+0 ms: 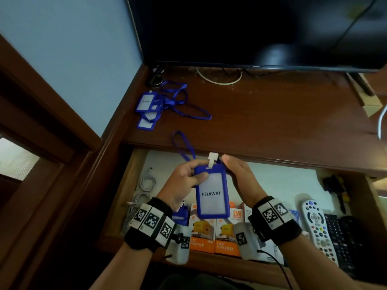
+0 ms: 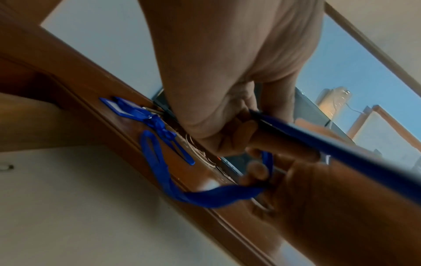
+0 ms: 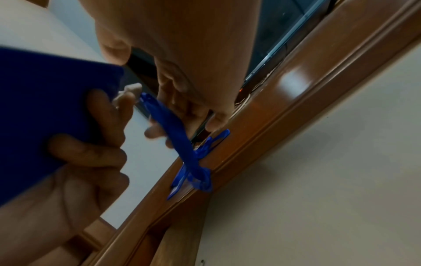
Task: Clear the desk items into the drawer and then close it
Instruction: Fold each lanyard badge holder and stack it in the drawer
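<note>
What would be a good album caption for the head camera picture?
Both hands hold a blue "PELAWAT" badge holder over an open wooden drawer; more blue badges wait on the desk.

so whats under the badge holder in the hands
The badge holder hangs over the open drawer. Orange charger boxes show below it; whatever lies directly behind it is hidden.

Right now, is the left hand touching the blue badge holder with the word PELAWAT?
Touching. In the head view the left hand pinches the top left corner of the badge holder, thumb lying across its front, above the open drawer.
</note>
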Tool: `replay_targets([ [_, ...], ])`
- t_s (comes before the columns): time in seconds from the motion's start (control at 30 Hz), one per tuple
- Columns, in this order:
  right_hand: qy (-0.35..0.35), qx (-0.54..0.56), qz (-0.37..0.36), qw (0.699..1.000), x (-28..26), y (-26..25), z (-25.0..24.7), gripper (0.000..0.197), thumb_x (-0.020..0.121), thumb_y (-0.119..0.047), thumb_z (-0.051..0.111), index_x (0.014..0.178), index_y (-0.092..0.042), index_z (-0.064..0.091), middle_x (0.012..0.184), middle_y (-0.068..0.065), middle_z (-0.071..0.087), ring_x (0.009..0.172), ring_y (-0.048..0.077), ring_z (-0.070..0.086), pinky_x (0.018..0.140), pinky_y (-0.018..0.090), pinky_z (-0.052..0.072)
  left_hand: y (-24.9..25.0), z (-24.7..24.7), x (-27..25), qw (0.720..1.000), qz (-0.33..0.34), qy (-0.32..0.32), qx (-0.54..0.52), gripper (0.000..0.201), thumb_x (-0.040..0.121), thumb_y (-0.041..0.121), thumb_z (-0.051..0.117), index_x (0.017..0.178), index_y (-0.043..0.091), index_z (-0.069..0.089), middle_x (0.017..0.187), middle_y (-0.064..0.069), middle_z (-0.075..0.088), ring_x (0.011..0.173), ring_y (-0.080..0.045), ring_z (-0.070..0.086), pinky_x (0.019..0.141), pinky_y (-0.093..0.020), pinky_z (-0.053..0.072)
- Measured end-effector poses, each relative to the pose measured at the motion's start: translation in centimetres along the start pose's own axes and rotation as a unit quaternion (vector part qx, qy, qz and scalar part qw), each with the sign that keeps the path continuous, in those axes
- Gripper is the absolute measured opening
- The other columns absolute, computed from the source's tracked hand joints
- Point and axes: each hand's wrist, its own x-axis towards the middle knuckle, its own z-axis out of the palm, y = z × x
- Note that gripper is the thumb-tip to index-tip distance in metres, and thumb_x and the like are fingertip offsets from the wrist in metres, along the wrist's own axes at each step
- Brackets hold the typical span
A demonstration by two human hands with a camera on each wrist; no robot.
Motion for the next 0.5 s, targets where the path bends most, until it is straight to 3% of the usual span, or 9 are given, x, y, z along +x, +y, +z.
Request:
replay_targets([
  [0.1,0.005,0.029,-0.016,0.999,-1.2,0.0,-0.2,0.045,0.084,-0.045,0.057,0.083,0.0,0.058,0.069,0.016,0.048,0.06,0.024,0.042,0.058,0.031,0.037,0.0,0.4,-0.5,0.998,0.013,0.053,-0.036,0.029,0.092,-0.001,0.052,0.104,0.023,0.061,0.091,-0.001,0.07,0.08,-0.014,0.066,0.071,-0.027,0.055],
  [0.17,-0.005,0.034,-0.012,0.999,-2.1,0.0,-0.3,0.048,0.082,-0.041,0.064,0.089,0.005,0.054,0.065,0.008,0.048,0.055,0.02,0.043,0.05,0.025,0.036,-0.1,1.0,-0.9,0.995,0.018,0.08,-0.059,0.028,0.092,-0.001,0.051,0.107,0.022,0.06,0.091,-0.001,0.07,0.082,-0.016,0.065,0.073,-0.03,0.054],
  [0.27,-0.029,0.016,-0.016,0.999,-3.3,-0.5,-0.4,0.042,0.076,-0.027,0.069,0.104,0.002,0.057,0.084,0.004,0.064,0.069,0.013,0.065,0.058,0.022,0.051,-0.5,2.5,-1.3,0.985,0.022,0.108,-0.132,0.029,0.092,0.001,0.051,0.118,0.013,0.057,0.103,-0.012,0.067,0.089,-0.025,0.062,0.078,-0.038,0.054],
  [0.33,-0.033,-0.018,-0.021,0.999,-4.0,-1.3,-0.8,0.04,0.072,-0.027,0.069,0.105,-0.007,0.059,0.092,0.002,0.068,0.08,0.015,0.068,0.066,0.026,0.056,-0.7,3.4,-1.5,0.974,0.032,0.12,-0.187,0.033,0.092,0.003,0.052,0.125,0.006,0.053,0.108,-0.017,0.062,0.089,-0.026,0.061,0.075,-0.036,0.055],
  [0.5,-0.047,-0.114,-0.053,0.991,-5.2,-2.8,-2.7,0.031,0.077,-0.025,0.073,0.101,-0.009,0.062,0.093,0.006,0.07,0.083,0.02,0.069,0.07,0.032,0.058,-0.6,5.0,-2.0,0.953,0.086,0.133,-0.259,0.034,0.088,0.013,0.053,0.122,0.009,0.053,0.095,-0.007,0.066,0.082,-0.017,0.063,0.07,-0.032,0.055],
])
